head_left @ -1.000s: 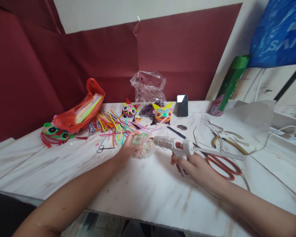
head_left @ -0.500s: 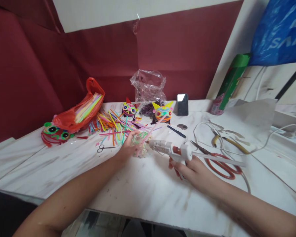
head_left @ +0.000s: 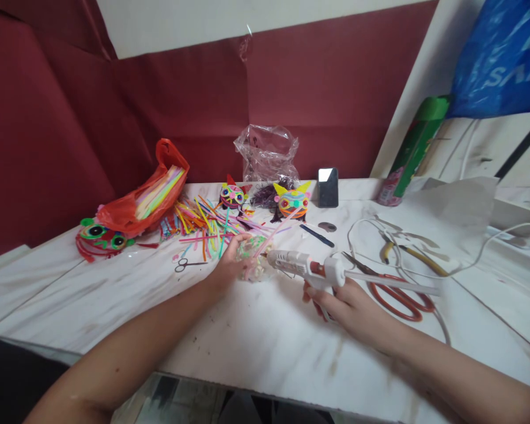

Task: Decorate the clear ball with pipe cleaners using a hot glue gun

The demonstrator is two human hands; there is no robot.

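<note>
My left hand [head_left: 231, 265] is wrapped round the left side of a rounded, pale green and white craft piece [head_left: 257, 272], whose details are blurred. A pink strip [head_left: 274, 233] sticks up from this piece. My right hand [head_left: 335, 300] grips the handle of a white hot glue gun [head_left: 294, 263], and a clear glue stick juts out of its back. The gun's nozzle points left, at the craft piece; whether they touch is too small to tell.
Behind are pipe cleaners [head_left: 207, 224], a red bag [head_left: 145, 200], small decorated heads [head_left: 292, 203] and a phone [head_left: 327, 187]. Small scissors [head_left: 189, 265] lie at left. Orange-handled scissors [head_left: 397, 294], pliers [head_left: 424, 261], a cable and a green spray can [head_left: 415, 153] are at right.
The whole view has shifted very slightly. Both hands, the craft piece and the glue gun keep nearly the same places.
</note>
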